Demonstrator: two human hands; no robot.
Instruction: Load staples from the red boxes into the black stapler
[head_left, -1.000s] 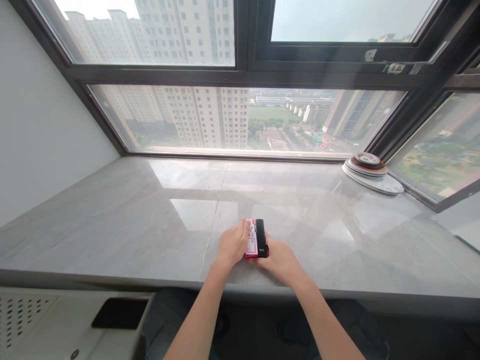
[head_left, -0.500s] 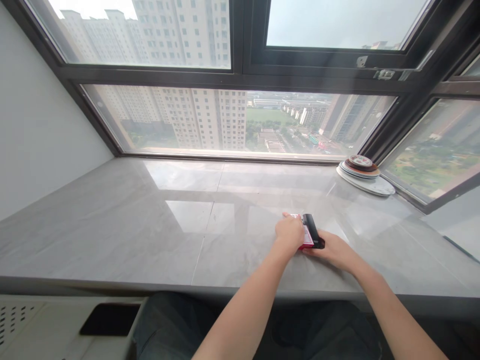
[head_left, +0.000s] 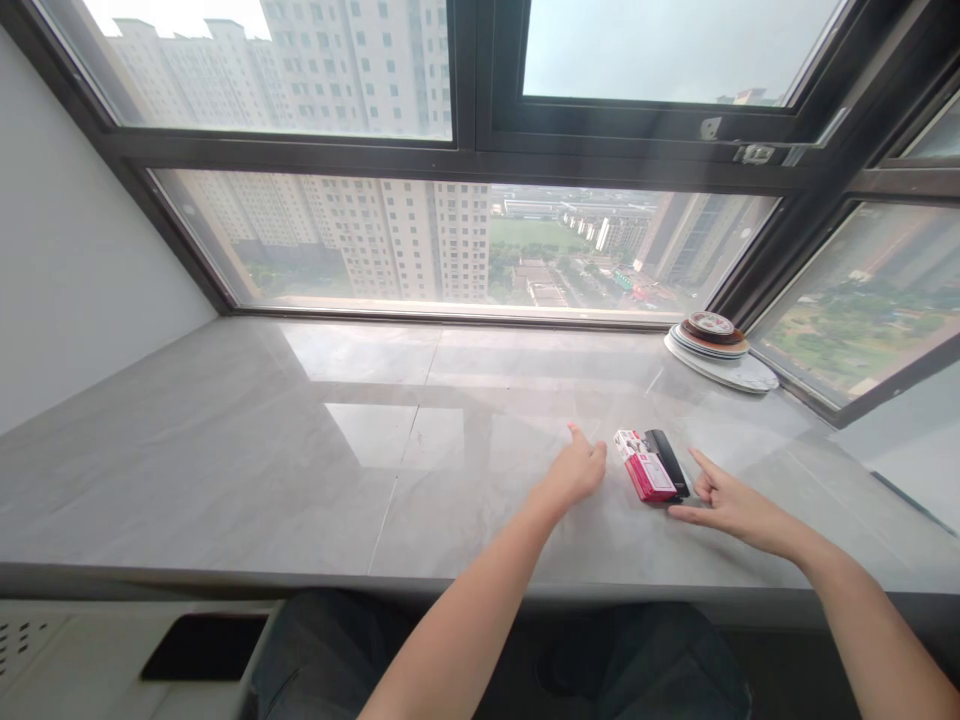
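A small pink and white box (head_left: 645, 468) lies on the grey stone sill, with a black stapler (head_left: 667, 463) right alongside it on the right. To the left of the box is my left hand (head_left: 577, 470), apart from it and holding nothing, its thumb and index finger spread. My right hand (head_left: 724, 503) is open just right of the stapler. Its thumb and index finger are stretched apart, and the thumb tip is close to the stapler's near end. Whether that tip touches it I cannot tell.
A stack of round plates or coasters (head_left: 716, 350) stands in the far right corner by the window frame (head_left: 450, 165). The sill's front edge (head_left: 315, 580) runs above my knees. At lower left, a dark rectangular panel (head_left: 206, 645) shows on a pale surface.
Both hands have let go of the box and stapler and moved apart, the right one to the right. Box and stapler now sit further right in view; the camera has shifted slightly.
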